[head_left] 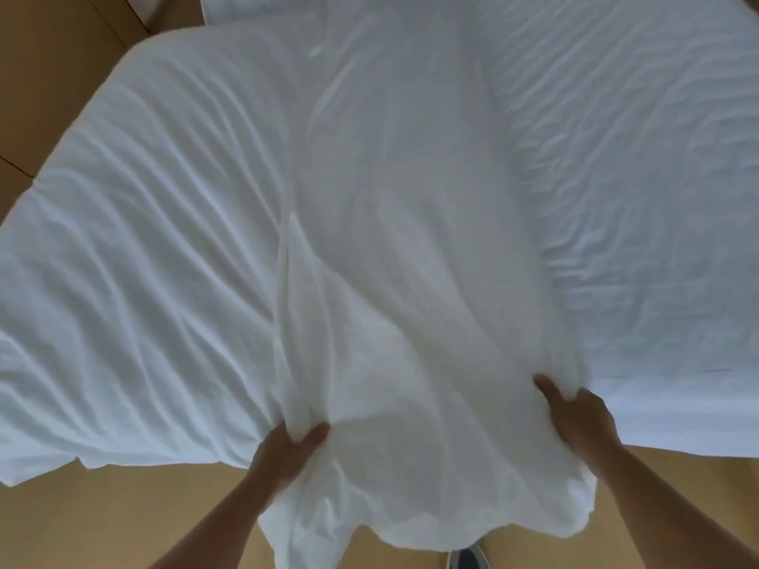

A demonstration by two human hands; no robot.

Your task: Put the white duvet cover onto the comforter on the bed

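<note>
A white duvet cover (410,248) lies spread over the bed, with its near end hanging off the bed's edge toward me in loose folds. My left hand (287,449) grips a bunched fold of the cover near its lower left. My right hand (575,412) grips the cover at its lower right, thumb on top of the fabric. I cannot tell the comforter apart from the other white bedding. Wrinkled white bedding (143,260) spreads to the left of the cover.
The white bed sheet (636,178) covers the mattress on the right. Tan floor (102,519) runs along the near side of the bed and at the upper left. A dark shoe (466,558) shows at the bottom, just below the hanging cover.
</note>
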